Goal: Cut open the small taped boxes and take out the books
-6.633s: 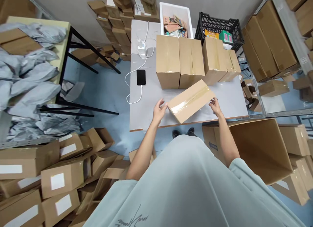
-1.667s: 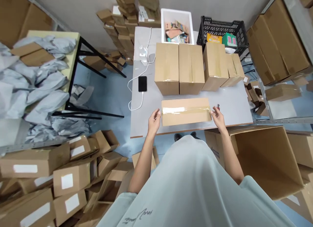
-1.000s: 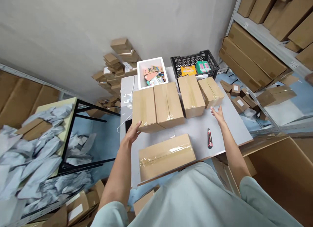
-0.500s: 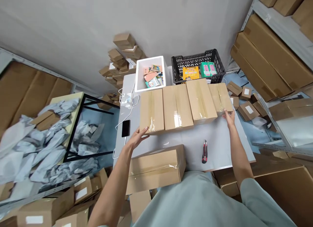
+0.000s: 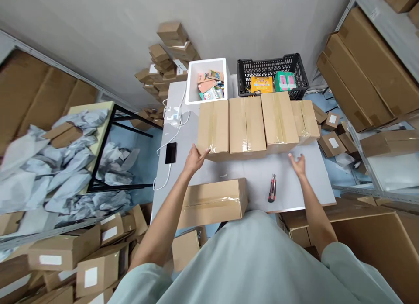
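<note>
Several taped cardboard boxes stand side by side in a row across the white table. My left hand [image 5: 195, 159] is at the near left corner of the leftmost box [image 5: 212, 125], fingers apart and seeming to touch it. My right hand [image 5: 297, 165] is open and holds nothing, just in front of the tall box [image 5: 279, 120] and the small right-end box [image 5: 305, 120]. Between these stands a wider box [image 5: 247, 125]. Nearer my body lies a long taped box [image 5: 212, 203], and to its right a red and black utility knife [image 5: 272, 188].
Behind the row stand a white foam box [image 5: 206, 64] with small packets and a black crate [image 5: 244, 77] with coloured boxes. A phone [image 5: 170, 153] and white cables lie at the left. Shelves and stacked parcels flank the table [image 5: 255, 168].
My right hand has let go of the small right-end box and drawn back toward me, fingers apart. The left hand stays by the leftmost box. The view has shifted slightly.
</note>
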{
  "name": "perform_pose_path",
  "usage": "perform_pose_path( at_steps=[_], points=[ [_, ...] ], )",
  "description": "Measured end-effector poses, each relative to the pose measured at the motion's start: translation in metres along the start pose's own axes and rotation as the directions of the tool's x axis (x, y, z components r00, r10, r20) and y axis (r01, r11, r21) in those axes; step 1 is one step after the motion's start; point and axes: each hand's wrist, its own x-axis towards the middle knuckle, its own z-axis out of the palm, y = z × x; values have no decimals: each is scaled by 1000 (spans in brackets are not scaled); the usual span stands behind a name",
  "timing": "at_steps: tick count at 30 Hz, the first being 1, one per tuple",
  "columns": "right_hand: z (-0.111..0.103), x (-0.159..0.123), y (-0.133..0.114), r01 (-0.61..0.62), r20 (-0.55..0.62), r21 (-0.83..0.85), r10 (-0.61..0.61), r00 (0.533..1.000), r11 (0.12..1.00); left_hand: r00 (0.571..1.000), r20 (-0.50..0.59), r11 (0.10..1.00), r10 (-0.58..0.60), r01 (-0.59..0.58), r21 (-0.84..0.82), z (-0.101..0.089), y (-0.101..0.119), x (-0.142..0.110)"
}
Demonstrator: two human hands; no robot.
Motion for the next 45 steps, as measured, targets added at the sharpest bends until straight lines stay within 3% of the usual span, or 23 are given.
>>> perform_pose_path(
  at_steps=[4, 8, 13, 16, 20, 22, 24, 27, 30, 33, 35, 40, 42, 45],
  points=[
    [47, -110, 22, -187, 90, -280, 220, 971, 941, 977, -16, 950, 212, -202, 238, -12, -19, -35],
    [68, -170, 27, -222, 85, -460, 292, 953, 860, 951, 30, 917, 308, -305, 258, -40, -50, -78],
    [64, -180, -1, -90, 112, -566, 184, 976, 820, 929, 161, 897, 332, -364, 252, -73, -87, -132],
    [55, -178, -34, 86, 171, -582, 19, 985, 809, 907, 235, 889, 348, -399, 225, -87, -106, -156],
    [39, -175, -88, 287, 219, -588, -192, 956, 757, 891, 251, 905, 379, -413, 102, -102, -127, -173],
    [31, -177, -116, 410, 258, -587, -318, 912, 698, 878, 247, 904, 410, -427, 20, -108, -137, -175],
    [28, -183, -144, 551, 326, -586, -451, 831, 593, 863, 250, 894, 440, -446, -32, -113, -148, -175],
    [36, -204, -187, 654, 433, -636, -510, 743, 411, 836, 284, 878, 469, -477, -45, -120, -162, -175],
    [59, -242, -231, 700, 570, -692, -460, 680, 177, 826, 321, 877, 463, -480, -30, -124, -173, -176],
    [91, -289, -269, 780, 753, -620, -342, 561, -85, 822, 342, 880, 455, -474, -33, -124, -181, -175],
    [114, -318, -288, 833, 852, -518, -210, 480, -196, 818, 338, 878, 465, -474, -61, -121, -186, -174],
    [161, -362, -315, 913, 951, -273, 59, 304, -304, 819, 332, 883, 468, -452, -130, -114, -191, -172],
    [173, -369, -322, 914, 959, -234, 79, 274, -331, 822, 336, 888, 459, -439, -138, -114, -189, -173],
    [186, -374, -334, 904, 960, -217, 87, 266, -368, 821, 343, 889, 457, -434, -145, -114, -187, -174]
  ],
)
